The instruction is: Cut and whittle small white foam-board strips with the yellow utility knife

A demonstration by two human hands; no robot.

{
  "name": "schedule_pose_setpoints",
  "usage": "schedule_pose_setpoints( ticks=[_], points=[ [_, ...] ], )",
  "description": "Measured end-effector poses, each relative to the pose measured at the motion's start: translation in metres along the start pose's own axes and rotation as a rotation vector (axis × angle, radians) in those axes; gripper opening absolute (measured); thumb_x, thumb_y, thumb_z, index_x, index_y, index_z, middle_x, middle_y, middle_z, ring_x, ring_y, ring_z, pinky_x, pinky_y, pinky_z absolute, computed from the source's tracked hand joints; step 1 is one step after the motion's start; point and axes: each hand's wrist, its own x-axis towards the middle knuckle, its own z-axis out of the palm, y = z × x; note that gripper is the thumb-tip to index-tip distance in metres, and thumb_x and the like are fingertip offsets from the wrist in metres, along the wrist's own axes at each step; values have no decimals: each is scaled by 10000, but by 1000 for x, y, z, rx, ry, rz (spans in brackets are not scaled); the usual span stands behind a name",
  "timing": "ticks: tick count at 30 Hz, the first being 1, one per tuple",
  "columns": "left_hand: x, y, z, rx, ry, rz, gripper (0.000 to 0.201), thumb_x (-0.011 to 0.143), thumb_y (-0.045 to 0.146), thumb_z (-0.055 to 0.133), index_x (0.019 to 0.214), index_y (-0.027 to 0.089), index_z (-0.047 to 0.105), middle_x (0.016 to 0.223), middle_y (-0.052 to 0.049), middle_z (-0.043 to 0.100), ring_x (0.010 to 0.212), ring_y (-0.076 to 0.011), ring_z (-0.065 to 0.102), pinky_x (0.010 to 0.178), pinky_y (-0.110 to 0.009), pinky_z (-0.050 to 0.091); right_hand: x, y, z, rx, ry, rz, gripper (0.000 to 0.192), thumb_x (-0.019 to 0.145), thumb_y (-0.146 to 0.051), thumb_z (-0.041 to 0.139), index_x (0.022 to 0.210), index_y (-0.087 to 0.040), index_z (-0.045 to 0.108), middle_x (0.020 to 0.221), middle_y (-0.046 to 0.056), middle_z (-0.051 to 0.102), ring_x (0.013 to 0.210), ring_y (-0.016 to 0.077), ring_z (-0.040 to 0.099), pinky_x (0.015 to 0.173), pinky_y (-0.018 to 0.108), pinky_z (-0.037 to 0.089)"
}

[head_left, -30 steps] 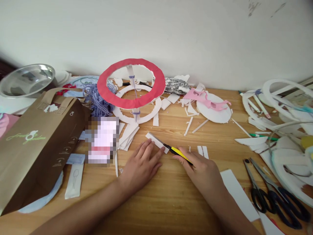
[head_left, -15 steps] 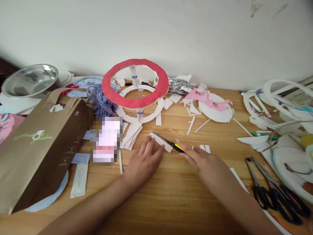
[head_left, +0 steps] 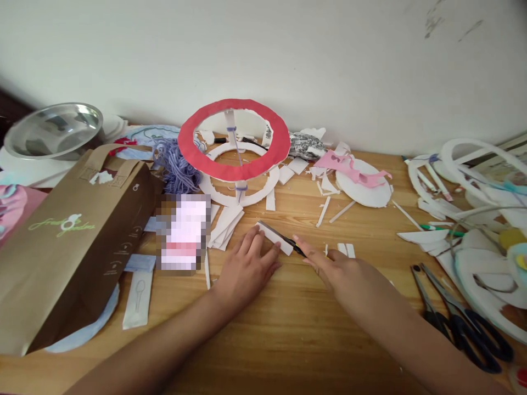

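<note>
the strip (head_left: 274,238) lies mid-way across the worktop (head_left: 280,340), well short of its far edge, slanting from far left to near right. the left hand (head_left: 249,264) is nearer, fingers slightly apart, touching it; the right hand (head_left: 343,274) clamps the knife (head_left: 290,240) along its far side.

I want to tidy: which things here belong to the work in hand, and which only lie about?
In use: white strip, touched by the left hand; utility knife in the right hand.
Seemingly lying about: paper bag, metal bowl, purple yarn, scissors, pink scrap.
</note>
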Motion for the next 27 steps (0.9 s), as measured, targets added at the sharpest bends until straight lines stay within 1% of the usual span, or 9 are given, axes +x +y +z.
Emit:
schedule_pose_setpoints(
  ticks=[4, 6, 8, 11, 15, 19, 21, 24, 27],
  points=[
    [1, -1, 1, 13, 3, 21, 322, 942, 243, 522, 1249, 219, 614, 1221, -169, 563, 1329, -331, 446, 1035, -486, 465, 2, -7, -12, -84, -27, -6, 673, 910, -155, 509, 1520, -359, 308, 758, 58, 692, 488, 160, 631, 423, 207, 370],
    [1, -2, 0, 16, -5, 29, 330, 936, 228, 528, 1256, 221, 609, 1219, -169, 563, 1329, -331, 445, 1031, -486, 466, 4, -10, -17, -108, -36, 0, 701, 886, -115, 514, 1515, -359, 322, 753, 62, 700, 495, 174, 643, 416, 214, 368],
    [1, -3, 0, 35, -12, 36, 340, 932, 227, 536, 1265, 229, 603, 1216, -164, 560, 1320, -332, 453, 1021, -480, 472, 6, -11, -22, -125, -72, 12, 728, 869, -83, 514, 1514, -361, 323, 763, 66, 708, 508, 189, 655, 418, 223, 374],
    [1, -4, 0, 70, -17, 49, 349, 932, 227, 534, 1276, 242, 594, 1190, -152, 563, 1298, -328, 470, 1020, -465, 468, 8, -10, -25, -117, -116, 17, 715, 886, -85, 506, 1516, -366, 317, 768, 62, 710, 541, 197, 669, 436, 225, 389],
    [2, -4, -2, 75, -16, 33, 311, 943, 272, 525, 1244, 260, 603, 1191, -146, 569, 1250, -302, 503, 1033, -473, 440, 7, -5, -20, -123, -99, 8, 684, 914, -137, 527, 1519, -366, 306, 769, 52, 706, 548, 186, 668, 444, 219, 383],
    [3, -4, -4, 56, -47, 19, 347, 913, 392, 576, 1241, 282, 605, 1214, -134, 563, 1205, -286, 530, 1061, -497, 401, 4, 4, -9, -89, -10, -21, 642, 915, -172, 522, 1507, -340, 339, 742, 35, 692, 518, 157, 643, 459, 211, 397],
    [4, -5, -4, 53, -60, 15, 363, 899, 415, 592, 1240, 290, 607, 1217, -129, 563, 1207, -288, 529, 1065, -500, 393, 2, 8, -5, -66, 28, -47, 623, 916, -193, 518, 1501, -331, 354, 747, 34, 691, 514, 145, 632, 471, 206, 406],
    [3, -5, -4, 56, -65, 16, 374, 887, 423, 609, 1236, 290, 609, 1208, -127, 567, 1223, -296, 519, 1068, -500, 387, 0, 11, -2, -84, 36, -57, 626, 923, -214, 515, 1509, -338, 334, 748, 37, 695, 533, 155, 639, 475, 208, 401],
    [3, -5, -3, 63, -65, 19, 388, 881, 433, 615, 1242, 291, 605, 1206, -126, 566, 1223, -298, 522, 1070, -502, 387, -1, 11, -2, -113, 15, -59, 623, 940, -237, 507, 1520, -347, 307, 751, 45, 704, 542, 175, 656, 463, 217, 387]
  ],
)
